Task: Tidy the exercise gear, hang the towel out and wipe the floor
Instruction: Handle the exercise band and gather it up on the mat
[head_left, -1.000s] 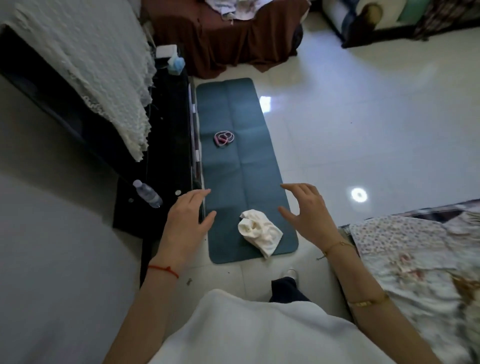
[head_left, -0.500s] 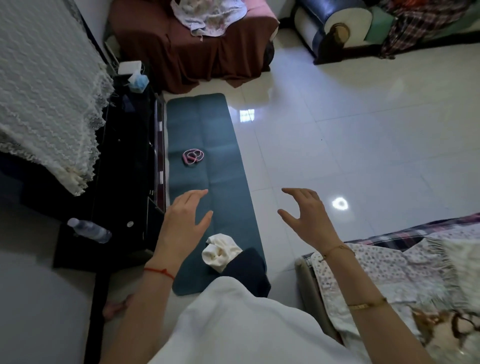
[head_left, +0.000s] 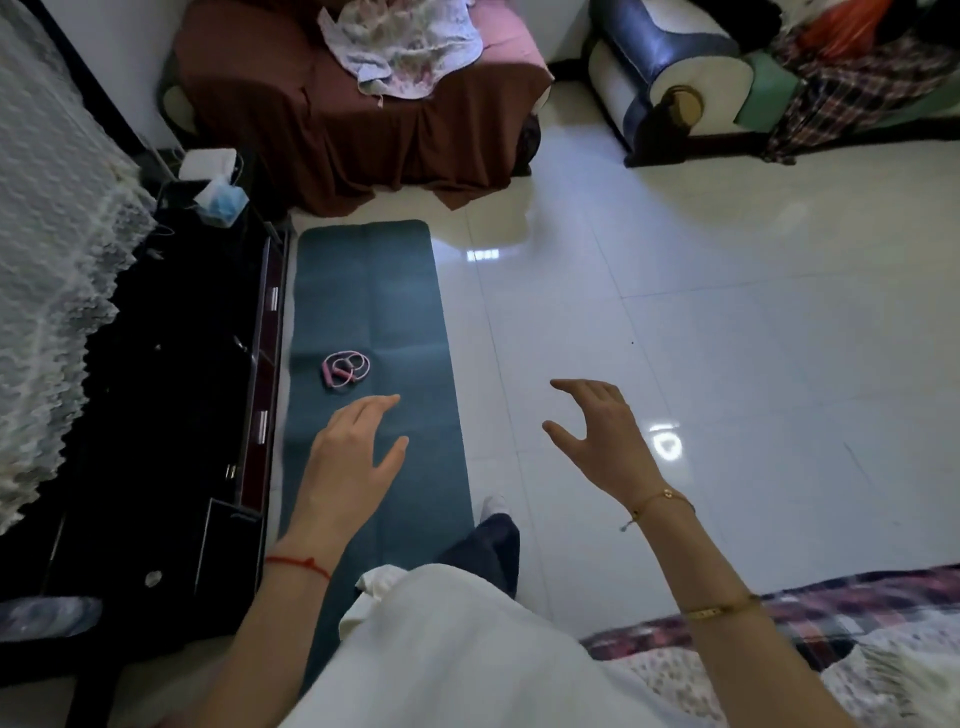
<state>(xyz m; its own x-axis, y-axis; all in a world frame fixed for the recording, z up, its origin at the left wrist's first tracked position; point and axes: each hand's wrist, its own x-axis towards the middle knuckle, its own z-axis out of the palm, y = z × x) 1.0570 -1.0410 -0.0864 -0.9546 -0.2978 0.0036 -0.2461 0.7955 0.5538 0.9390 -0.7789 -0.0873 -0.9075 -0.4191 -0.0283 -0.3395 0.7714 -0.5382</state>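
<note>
The teal mat (head_left: 369, 332) lies flat on the floor (head_left: 727, 338), its long axis running away from the person, alongside the black cabinet (head_left: 171, 405). A coiled pink skipping rope (head_left: 345, 368) rests on it. Left hand (head_left: 350, 457) and right hand (head_left: 597, 436) hover with fingers loosely spread, holding nothing; the towel (head_left: 376, 581) peeks out at the near end
</note>
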